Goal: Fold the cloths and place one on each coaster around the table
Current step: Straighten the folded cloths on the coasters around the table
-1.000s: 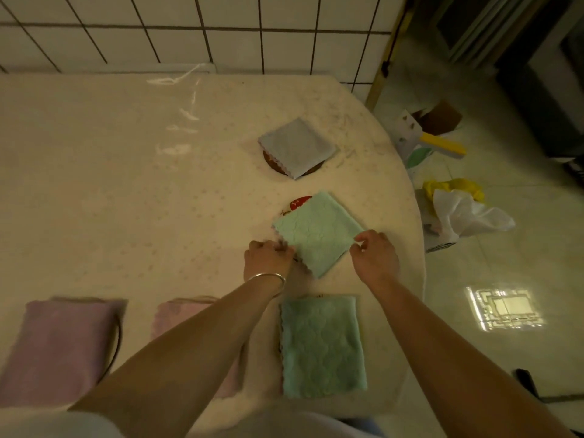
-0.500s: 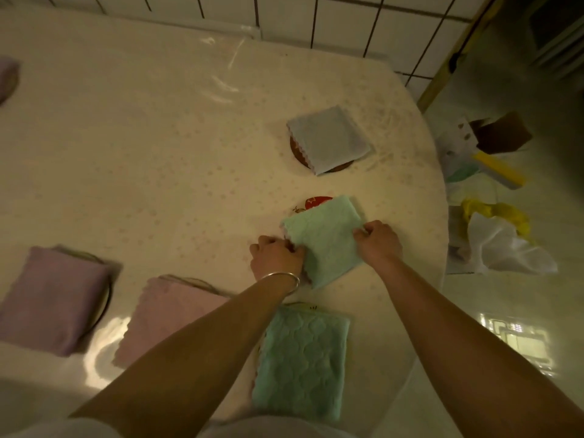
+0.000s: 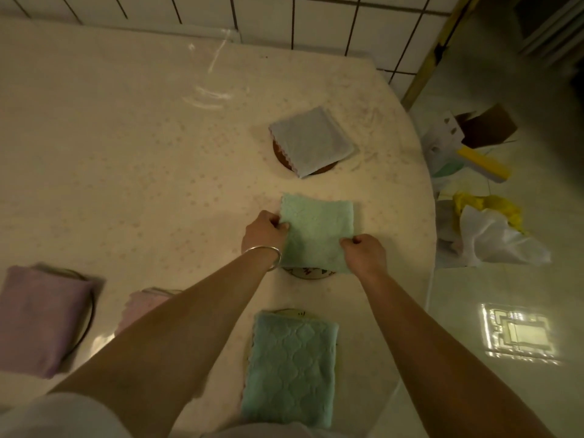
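Right now your left hand (image 3: 264, 232) and right hand (image 3: 364, 255) each pinch the light green cloth (image 3: 317, 230), which hides most of the coaster (image 3: 308, 273). Its print at 6 o'clock is unreadable.

We see a light green cloth (image 3: 319, 232) with a soft bumpy pattern. Nearer to us lies a blue-green cloth (image 3: 290, 371) with wavy quilted shapes. The far cloth (image 3: 313, 140) is pale grey-blue on a brown coaster (image 3: 279, 154). Two cloths on the left are purple (image 3: 41, 317) and pink (image 3: 142, 306). The table (image 3: 126, 153) is cream with tiny pink dots. The wall tiles (image 3: 262, 11) are white with dark lines.
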